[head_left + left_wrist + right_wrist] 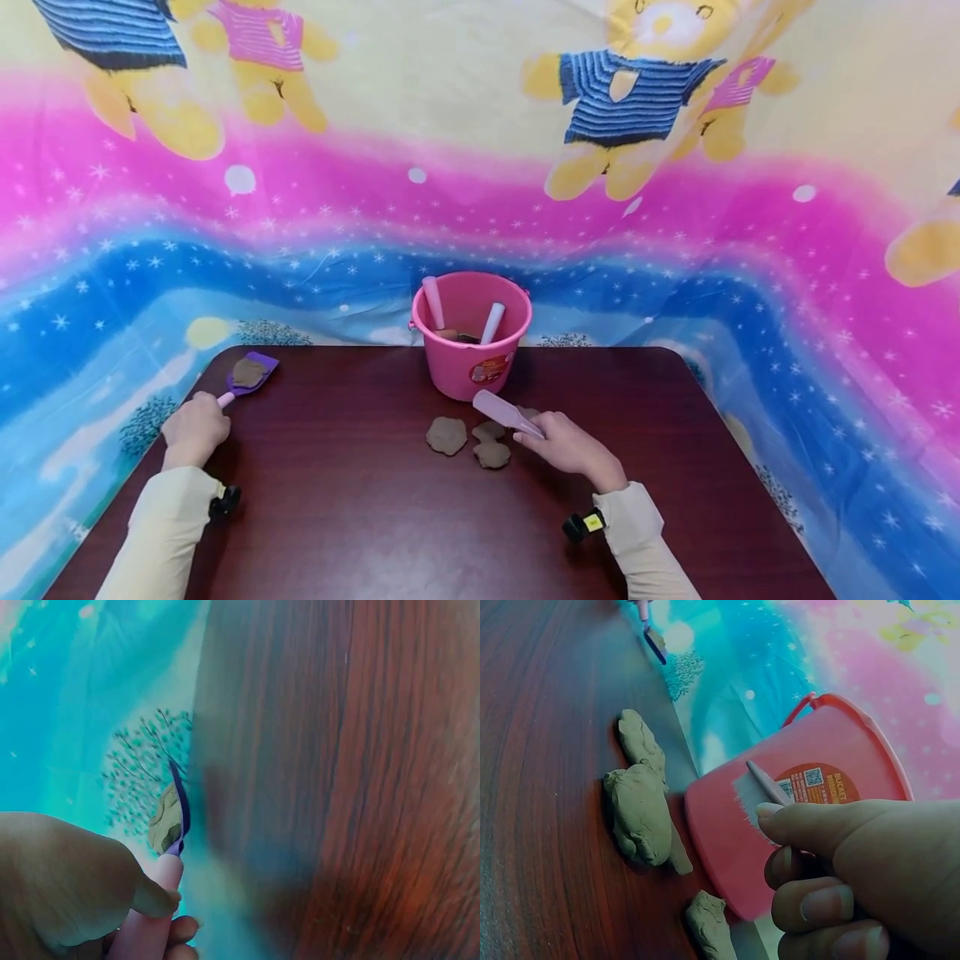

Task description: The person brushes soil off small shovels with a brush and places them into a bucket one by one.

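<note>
At the far left of the table, my left hand (pixel 197 429) grips the pink handle of a small toy shovel (pixel 268 363) with a purple blade. A flattened lump of brown clay (pixel 248 372) lies on that blade, and the left wrist view shows the clay (pixel 166 821) above the thumb. My right hand (pixel 566 446) holds a pale pink, flat toy tool (pixel 498 408) between thumb and fingers. Its flat end points toward the bucket, over the clay pieces. Below it on the table lie several clay pieces (pixel 446 436), thick and uneven in the right wrist view (pixel 641 817).
A pink bucket (pixel 456 367) stands near the table's back edge, with a pink handle (pixel 432 302) and a whitish handle (pixel 492 323) sticking up inside. Behind the dark wooden table (pixel 337 517) hangs a printed cloth (pixel 360 200) with bears.
</note>
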The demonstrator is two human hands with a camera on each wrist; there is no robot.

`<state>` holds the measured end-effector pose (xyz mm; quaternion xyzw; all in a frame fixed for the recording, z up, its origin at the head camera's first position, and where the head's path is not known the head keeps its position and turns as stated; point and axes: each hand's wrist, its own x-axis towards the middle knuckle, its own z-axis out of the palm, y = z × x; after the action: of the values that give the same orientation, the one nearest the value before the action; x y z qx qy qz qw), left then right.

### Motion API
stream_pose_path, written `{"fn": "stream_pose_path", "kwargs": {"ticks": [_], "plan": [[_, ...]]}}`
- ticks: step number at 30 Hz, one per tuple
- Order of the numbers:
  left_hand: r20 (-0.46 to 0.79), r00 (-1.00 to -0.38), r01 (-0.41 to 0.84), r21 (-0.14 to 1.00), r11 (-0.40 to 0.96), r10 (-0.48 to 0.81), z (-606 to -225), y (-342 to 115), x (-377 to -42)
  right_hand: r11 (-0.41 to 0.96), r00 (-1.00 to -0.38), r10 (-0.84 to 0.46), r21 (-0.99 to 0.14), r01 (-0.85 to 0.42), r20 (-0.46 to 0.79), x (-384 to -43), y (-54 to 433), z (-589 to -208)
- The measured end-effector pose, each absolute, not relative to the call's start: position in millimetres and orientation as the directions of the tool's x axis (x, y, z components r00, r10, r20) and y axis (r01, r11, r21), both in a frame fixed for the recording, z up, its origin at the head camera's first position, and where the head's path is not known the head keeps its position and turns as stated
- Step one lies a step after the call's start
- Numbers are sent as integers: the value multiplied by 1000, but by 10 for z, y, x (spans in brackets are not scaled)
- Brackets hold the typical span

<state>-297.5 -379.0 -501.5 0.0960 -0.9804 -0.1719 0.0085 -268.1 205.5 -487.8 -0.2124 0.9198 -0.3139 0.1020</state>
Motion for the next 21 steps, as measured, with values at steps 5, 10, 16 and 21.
{"fn": "stream_pose_path", "kwargs": {"ticks": [5, 10, 16, 21], "plan": [[66, -987, -116, 329, 937, -145, -4882, -3555, -2851, 703, -883, -467, -627, -334, -52, -2670, 2053, -4870], [166, -984, -13, 296, 955, -65, -4759, -3284, -2707, 694, -880, -474, -629, -349, -34, -2661, 2044, -4841], [272, -961, 113, 252, 961, 42, -4624, -2932, -2495, 678, -877, -481, -643, -355, -22, -2639, 2016, -4775], [308, -943, 201, 222, 954, 127, -4534, -2584, -2366, 658, -873, -488, -658, -366, -2, -2600, 1958, -4700]]}}
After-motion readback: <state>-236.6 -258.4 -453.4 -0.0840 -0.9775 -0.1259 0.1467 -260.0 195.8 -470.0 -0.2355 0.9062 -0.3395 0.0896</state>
